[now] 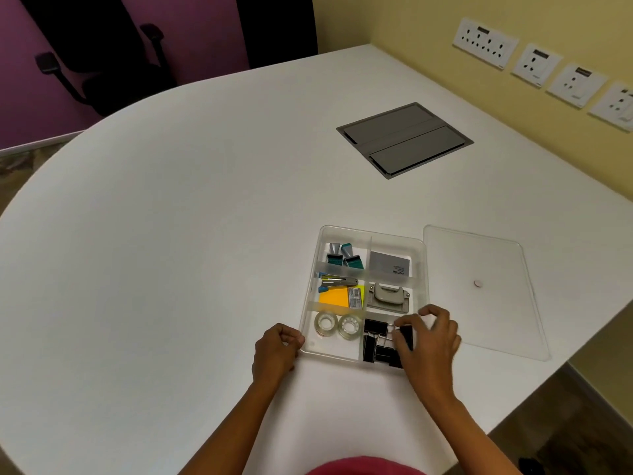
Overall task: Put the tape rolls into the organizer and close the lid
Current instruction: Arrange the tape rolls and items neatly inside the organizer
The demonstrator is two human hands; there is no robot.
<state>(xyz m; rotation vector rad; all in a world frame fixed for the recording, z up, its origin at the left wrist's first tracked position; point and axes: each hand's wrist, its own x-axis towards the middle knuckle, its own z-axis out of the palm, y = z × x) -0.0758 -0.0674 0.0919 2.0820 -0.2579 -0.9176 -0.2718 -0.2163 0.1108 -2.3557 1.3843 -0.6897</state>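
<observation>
I look down at a white table (171, 234) from above, my two bare arms reaching forward from the bottom edge. Farthest left is my left hand (276, 349), loosely curled with nothing in it, its fingertips touching the near left corner of the organizer (419, 265), as if steadying it. The organizer is a clear, shallow tray split into compartments, its long axis running away from me. In its near left compartment, just right of my left hand, two clear tape rolls (337, 325) lie flat side by side, so that part of the job looks done. Behind them sit yellow sticky notes (334, 298) and a stapler (337, 282), with small clips (344, 257) at the far end. Moving right, the near right compartment holds black binder clips (375, 344). My right hand (430, 337) rests over that compartment, fingers bent and close together among the clips; I cannot tell whether they pinch one or only touch. Behind it are a grey hole punch (388, 296) and a grey card (390, 264). Farthest right, the lid (486, 289) lies flat on the table, clear, with a small round dot at its centre, its left edge just beside the organizer's right wall and its long axis parallel to the organizer's. It lies to the right of my right hand, which is much the nearer of the two, so I judge that hand should take the lid and bring it leftward over the tray.
</observation>
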